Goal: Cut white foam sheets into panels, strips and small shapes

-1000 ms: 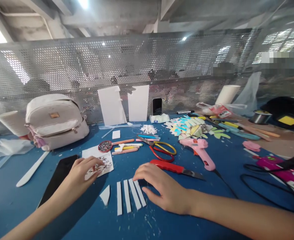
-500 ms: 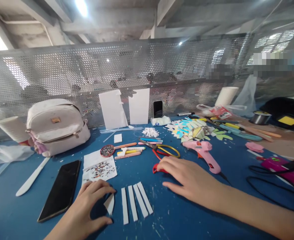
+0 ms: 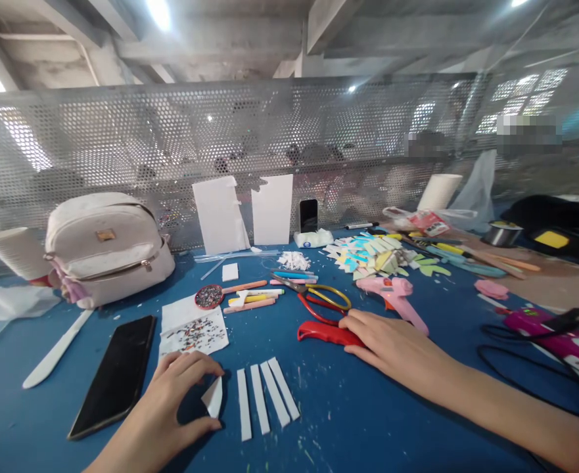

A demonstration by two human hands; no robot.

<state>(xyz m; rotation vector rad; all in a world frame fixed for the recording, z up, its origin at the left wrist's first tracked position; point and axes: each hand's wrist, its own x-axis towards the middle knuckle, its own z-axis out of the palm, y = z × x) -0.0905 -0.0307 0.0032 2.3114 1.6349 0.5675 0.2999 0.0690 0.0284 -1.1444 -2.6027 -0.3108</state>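
My left hand (image 3: 178, 401) is curled at the front, thumb and fingertips at the two ends of a small white folded piece (image 3: 213, 398). Just right of it, several narrow white strips (image 3: 260, 399) lie side by side. My right hand (image 3: 382, 338) has its fingers closed over the right end of a tool with a curved red handle (image 3: 321, 332); its far end is under the hand. Right behind that tool lie scissors (image 3: 326, 299) with red and yellow loops. A pink glue gun (image 3: 398, 302) rests beyond the right hand.
A black phone (image 3: 114, 374), a white plastic knife (image 3: 57, 351) and a pale backpack (image 3: 106, 253) are on the left. Dark bits cover a white sheet (image 3: 171, 315). Markers (image 3: 252, 299) and a coloured paper pile (image 3: 375, 255) lie farther back. A magenta device (image 3: 545, 335) with black cable sits right.
My right hand has slid right along the red-handled tool, baring more of its handle. The left hand stays around the white piece. The view has shifted slightly.
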